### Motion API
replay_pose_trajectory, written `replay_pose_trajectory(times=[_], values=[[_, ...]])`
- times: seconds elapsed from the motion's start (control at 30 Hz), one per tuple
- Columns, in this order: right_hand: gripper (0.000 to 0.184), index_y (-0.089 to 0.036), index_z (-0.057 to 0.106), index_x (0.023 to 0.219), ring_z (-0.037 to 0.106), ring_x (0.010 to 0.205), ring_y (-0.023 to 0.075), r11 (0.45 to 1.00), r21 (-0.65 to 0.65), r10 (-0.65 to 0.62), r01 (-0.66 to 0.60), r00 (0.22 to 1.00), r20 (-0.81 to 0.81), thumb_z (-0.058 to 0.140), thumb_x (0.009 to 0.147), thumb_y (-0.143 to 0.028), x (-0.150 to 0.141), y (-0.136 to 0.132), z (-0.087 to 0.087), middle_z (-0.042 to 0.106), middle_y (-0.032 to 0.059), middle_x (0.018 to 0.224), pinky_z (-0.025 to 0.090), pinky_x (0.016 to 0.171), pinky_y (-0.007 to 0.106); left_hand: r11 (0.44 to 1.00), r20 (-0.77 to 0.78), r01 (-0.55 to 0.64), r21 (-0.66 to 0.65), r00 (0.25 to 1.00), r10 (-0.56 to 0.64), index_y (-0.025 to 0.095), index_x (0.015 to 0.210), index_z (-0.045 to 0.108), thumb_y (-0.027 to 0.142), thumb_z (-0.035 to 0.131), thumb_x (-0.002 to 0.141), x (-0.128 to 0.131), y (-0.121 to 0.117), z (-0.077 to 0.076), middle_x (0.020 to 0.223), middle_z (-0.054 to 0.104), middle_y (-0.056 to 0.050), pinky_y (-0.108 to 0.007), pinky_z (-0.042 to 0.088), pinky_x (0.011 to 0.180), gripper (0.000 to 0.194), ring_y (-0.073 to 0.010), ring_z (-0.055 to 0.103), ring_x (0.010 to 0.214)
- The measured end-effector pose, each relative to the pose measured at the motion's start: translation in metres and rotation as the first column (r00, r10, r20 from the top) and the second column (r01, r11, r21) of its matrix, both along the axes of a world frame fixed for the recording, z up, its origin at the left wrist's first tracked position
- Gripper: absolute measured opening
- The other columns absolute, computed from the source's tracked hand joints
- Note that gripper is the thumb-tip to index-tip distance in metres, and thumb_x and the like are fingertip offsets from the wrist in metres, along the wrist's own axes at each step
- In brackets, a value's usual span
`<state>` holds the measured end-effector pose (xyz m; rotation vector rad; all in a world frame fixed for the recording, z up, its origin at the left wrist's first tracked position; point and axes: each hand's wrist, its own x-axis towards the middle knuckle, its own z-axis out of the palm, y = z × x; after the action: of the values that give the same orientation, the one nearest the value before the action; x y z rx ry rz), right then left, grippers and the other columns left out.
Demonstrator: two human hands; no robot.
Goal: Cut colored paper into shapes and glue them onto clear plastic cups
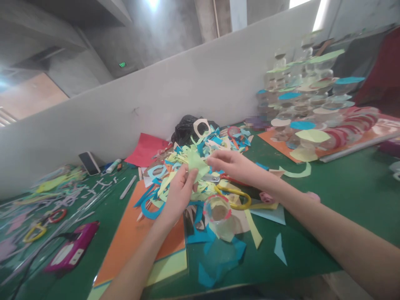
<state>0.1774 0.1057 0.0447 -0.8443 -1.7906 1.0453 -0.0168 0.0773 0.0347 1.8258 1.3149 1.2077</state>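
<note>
A pale green piece of paper (196, 165), slightly creased, is held above a scrap heap.

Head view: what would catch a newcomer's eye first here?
Probably the heap of cut paper scraps in blue, pale green and cream, sprawling across the middle of the green table, with the left hand and right hand at a pale green piece above it. Next, the stack of clear cups layered with coloured paper at the right. The magenta device also stands out at the lower left.
</note>
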Motion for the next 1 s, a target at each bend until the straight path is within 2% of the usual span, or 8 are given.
replay_pose_trajectory(times=[0.17, 0.37, 0.53, 0.63, 0.77, 0.83, 1.0], values=[[0.029, -0.021, 0.055, 0.074, 0.042, 0.060, 0.0110, 1.000, 0.023, 0.007, -0.006, 0.999, -0.039, 0.050, 0.092, -0.042, -0.013, 0.000, -0.010, 0.045, -0.0033, 0.069, 0.035, 0.054, 0.026, 0.998, -0.131, 0.054, -0.011, 0.990, -0.055, 0.022, 0.073, 0.035, 0.053, 0.046, 0.093, 0.005, -0.003, -0.005, 0.054, 0.042, 0.008, -0.023, 0.031, 0.049, 0.038, -0.0094, 0.039, 0.050], [0.030, -0.019, 0.056, 0.069, 0.041, 0.058, 0.0105, 1.000, -0.007, -0.021, 0.020, 0.998, -0.058, 0.054, 0.089, -0.042, -0.014, 0.002, -0.013, 0.045, -0.0037, 0.064, 0.032, 0.052, 0.026, 0.997, -0.192, 0.068, -0.025, 0.979, -0.072, 0.022, 0.079, 0.043, 0.052, 0.042, 0.095, 0.004, -0.002, -0.004, 0.059, 0.041, 0.007, -0.024, 0.033, 0.053, 0.034, -0.0101, 0.039, 0.054], [0.032, -0.020, 0.055, 0.067, 0.038, 0.057, 0.0102, 0.999, -0.005, -0.034, 0.034, 0.997, -0.069, 0.053, 0.089, -0.043, -0.016, 0.002, -0.013, 0.043, -0.0045, 0.062, 0.030, 0.052, 0.026, 0.995, -0.139, 0.066, -0.075, 0.987, -0.076, 0.022, 0.078, 0.041, 0.055, 0.045, 0.093, 0.005, -0.002, -0.004, 0.062, 0.036, 0.007, -0.022, 0.033, 0.051, 0.036, -0.0092, 0.039, 0.054], [0.030, -0.019, 0.055, 0.069, 0.037, 0.058, 0.0109, 0.998, -0.010, -0.068, 0.067, 0.996, -0.059, 0.053, 0.089, -0.041, -0.015, 0.002, -0.012, 0.043, -0.0037, 0.064, 0.030, 0.053, 0.027, 0.989, -0.053, 0.080, -0.125, 0.995, -0.087, 0.022, 0.077, 0.038, 0.057, 0.049, 0.090, 0.006, -0.001, -0.006, 0.065, 0.030, 0.008, -0.021, 0.034, 0.051, 0.039, -0.0083, 0.036, 0.054], [0.029, -0.020, 0.052, 0.067, 0.035, 0.061, 0.0120, 0.992, 0.029, -0.124, 0.125, 0.991, -0.051, 0.053, 0.089, -0.039, -0.014, 0.001, -0.009, 0.039, -0.0038, 0.064, 0.029, 0.055, 0.028, 0.974, 0.027, 0.132, -0.183, 0.991, -0.129, 0.023, 0.073, 0.032, 0.058, 0.053, 0.088, 0.007, 0.000, -0.004, 0.063, 0.021, 0.008, -0.021, 0.026, 0.048, 0.043, -0.0079, 0.027, 0.051], [0.030, -0.020, 0.049, 0.065, 0.036, 0.062, 0.0123, 0.985, 0.065, -0.159, 0.161, 0.987, -0.033, 0.052, 0.089, -0.037, -0.014, -0.001, -0.008, 0.039, -0.0037, 0.063, 0.030, 0.058, 0.028, 0.971, 0.000, 0.151, -0.184, 0.988, -0.154, 0.023, 0.074, 0.033, 0.056, 0.052, 0.089, 0.007, -0.001, -0.001, 0.060, 0.024, 0.009, -0.022, 0.023, 0.049, 0.041, -0.0088, 0.029, 0.051], [0.028, -0.020, 0.051, 0.068, 0.043, 0.067, 0.0135, 0.958, 0.175, -0.238, 0.226, 0.970, 0.049, 0.050, 0.092, -0.035, -0.011, 0.000, -0.009, 0.049, -0.0019, 0.068, 0.031, 0.062, 0.028, 0.968, -0.130, 0.187, -0.169, 0.969, -0.210, 0.023, 0.077, 0.035, 0.046, 0.044, 0.096, 0.004, -0.003, 0.003, 0.062, 0.037, 0.007, -0.024, 0.028, 0.055, 0.032, -0.0104, 0.033, 0.056]])
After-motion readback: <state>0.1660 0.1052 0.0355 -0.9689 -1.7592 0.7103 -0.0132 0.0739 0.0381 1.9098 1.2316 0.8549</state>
